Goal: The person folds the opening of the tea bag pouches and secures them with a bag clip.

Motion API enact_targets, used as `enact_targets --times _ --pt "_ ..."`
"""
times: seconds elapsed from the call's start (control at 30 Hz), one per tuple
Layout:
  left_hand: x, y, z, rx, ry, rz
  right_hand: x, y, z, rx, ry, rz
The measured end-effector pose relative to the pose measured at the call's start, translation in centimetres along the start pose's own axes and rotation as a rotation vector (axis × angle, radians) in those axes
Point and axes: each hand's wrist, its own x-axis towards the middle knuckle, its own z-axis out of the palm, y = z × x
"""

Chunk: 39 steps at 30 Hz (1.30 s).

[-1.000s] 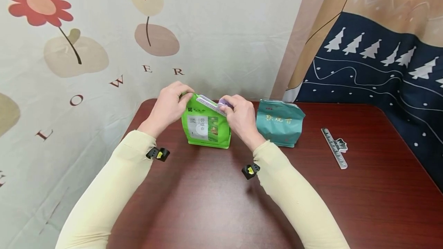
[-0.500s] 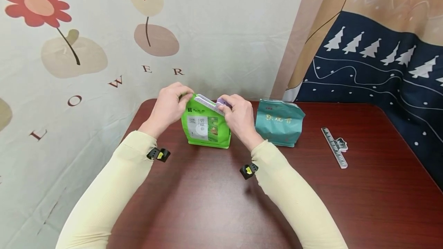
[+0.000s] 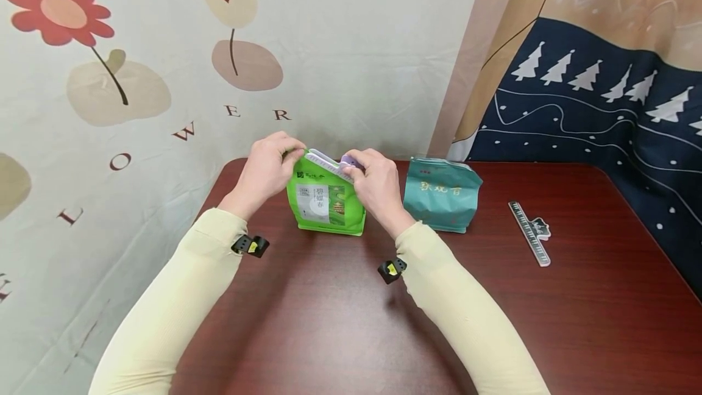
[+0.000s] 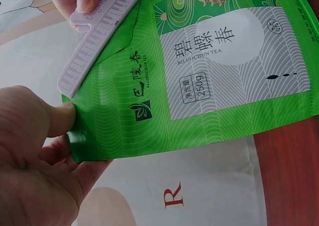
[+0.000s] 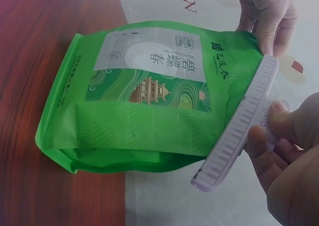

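Note:
A bright green tea bag [image 3: 323, 200] stands upright on the table. Its top left corner is pinched between the thumb and fingers of my left hand [image 3: 269, 163]. Across the bag's top edge lies a lilac clip [image 5: 237, 124] with a piano-key pattern, slanting down to the right in the head view. My right hand [image 3: 378, 185] grips the clip's handle between thumb and fingers. In the left wrist view, the clip's far end reaches close to my left thumb [image 4: 62, 119]. The clip covers much of the bag's top edge.
A teal tea bag [image 3: 441, 197] stands just right of my right hand. Farther right, a clear and black piano-key clip [image 3: 531, 233] lies on the dark red table [image 3: 329, 322]. A printed cloth [image 3: 351, 47] hangs behind the table.
My right hand and the lilac clip have shifted slightly to the left along the green bag's top edge. My left hand keeps its pinch on the corner.

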Motion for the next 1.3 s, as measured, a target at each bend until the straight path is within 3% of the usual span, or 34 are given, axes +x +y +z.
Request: enact_targets --times 0.37,0.63,1.07,1.3 --pt "-0.1 0.1 -0.1 0.008 0.002 0.013 0.0 -0.1 -0.2 -0.025 -0.015 0.013" --pt "-0.1 0.1 -0.1 0.007 0.01 0.017 0.1 -0.4 -0.2 -0.02 0.002 -0.021" --pt "-0.1 -0.1 -0.2 -0.015 -0.01 0.0 1.1 0.3 -1.6 0.04 -0.159 0.047" --pt "-0.1 0.0 -0.1 -0.021 -0.011 -0.004 1.0 0.6 -1.8 0.051 -0.145 0.033"
